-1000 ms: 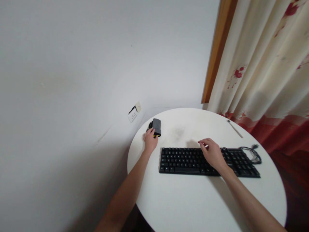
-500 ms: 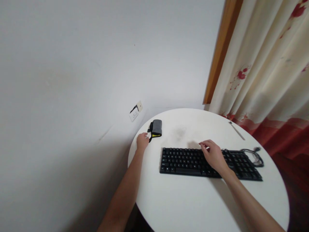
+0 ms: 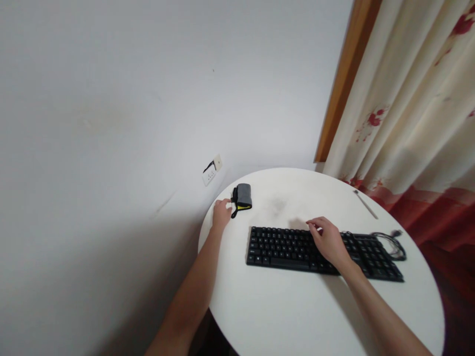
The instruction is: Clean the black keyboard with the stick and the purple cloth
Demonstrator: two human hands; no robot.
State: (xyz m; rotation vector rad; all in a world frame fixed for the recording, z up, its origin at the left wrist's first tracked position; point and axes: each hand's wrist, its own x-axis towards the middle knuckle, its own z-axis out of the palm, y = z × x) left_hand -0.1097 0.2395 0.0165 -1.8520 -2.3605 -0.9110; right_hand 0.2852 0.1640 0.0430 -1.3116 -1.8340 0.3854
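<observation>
My left hand (image 3: 221, 212) is at the table's left edge, close beside a folded grey cloth item (image 3: 244, 195) with black edging, a yellow inside and a black loop. Its thumb and forefinger are apart at the black strap; whether they touch it I cannot tell. Over the middle of a black keyboard (image 3: 284, 249) hovers my right hand (image 3: 329, 241), fingers loosely bent. A small gap shows between thumb and forefinger, with nothing visible in it. The keyboard's coiled cable (image 3: 399, 249) lies at its right end.
The round white table (image 3: 297, 309) stands against a white wall with a socket (image 3: 210, 174). A thin stick with a dark tip (image 3: 365, 204) lies at the back right. Behind it hangs a cream and red curtain (image 3: 393, 143).
My left hand's fingers have parted slightly at the strap of the grey item. My right hand holds nearly the same pose. The whole view has shifted a little.
</observation>
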